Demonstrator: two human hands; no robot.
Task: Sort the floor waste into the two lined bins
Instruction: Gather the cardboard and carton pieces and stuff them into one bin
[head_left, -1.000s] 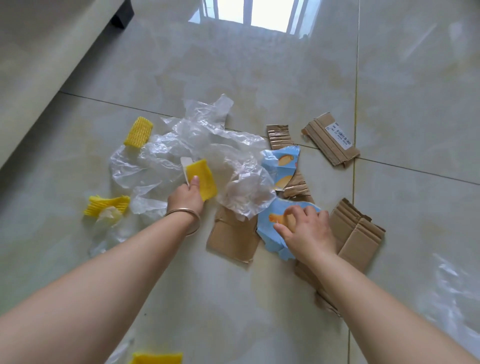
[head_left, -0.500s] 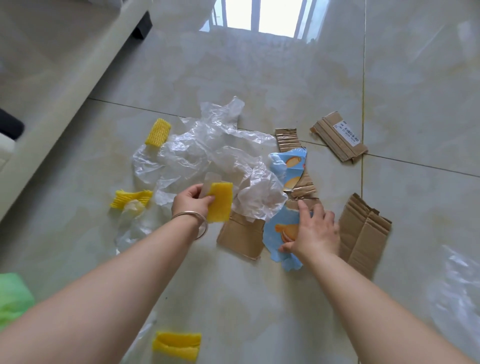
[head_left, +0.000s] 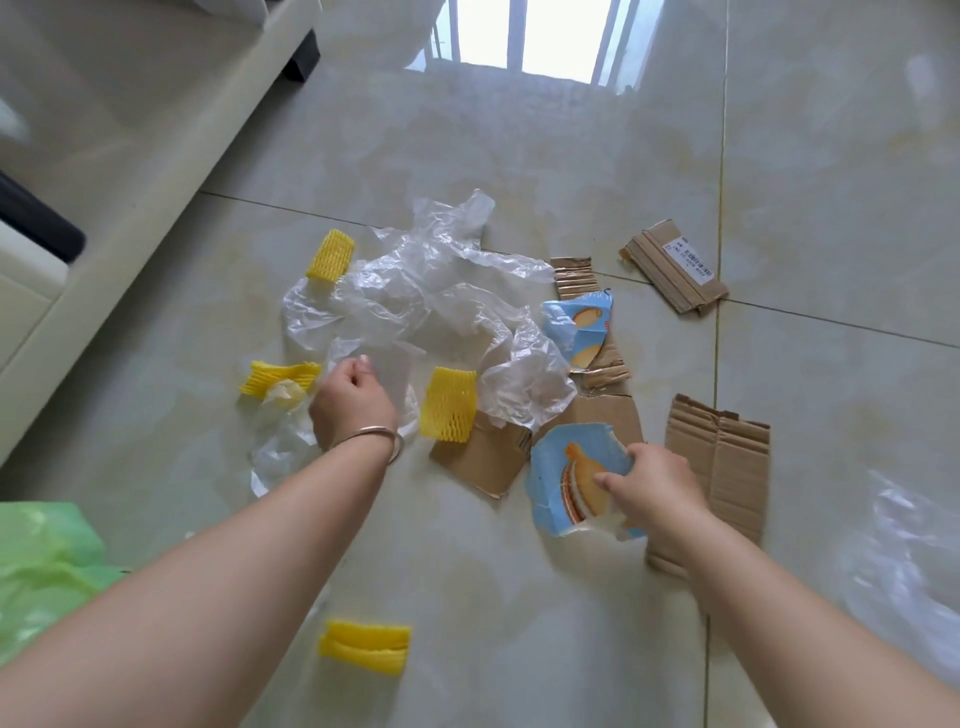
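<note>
Sorting looks barely begun: crumpled clear plastic film (head_left: 441, 306), four yellow foam nets (nearest (head_left: 364, 646)) and torn cardboard scraps (head_left: 717, 462) lie spread over the tile floor (head_left: 519, 156). Left hand (head_left: 353, 402) has fingers closed, pinching a fold of the film; right hand (head_left: 652, 493) grips a torn blue snack-box piece (head_left: 566, 478). Only a green bin liner (head_left: 41, 566) shows at lower left; the second bin is out of view.

Left hand (head_left: 353, 405) pinching clear plastic (head_left: 431, 306); right hand (head_left: 657, 493) gripping blue wrapper (head_left: 566, 478) amid cardboard scraps (head_left: 719, 462).
</note>
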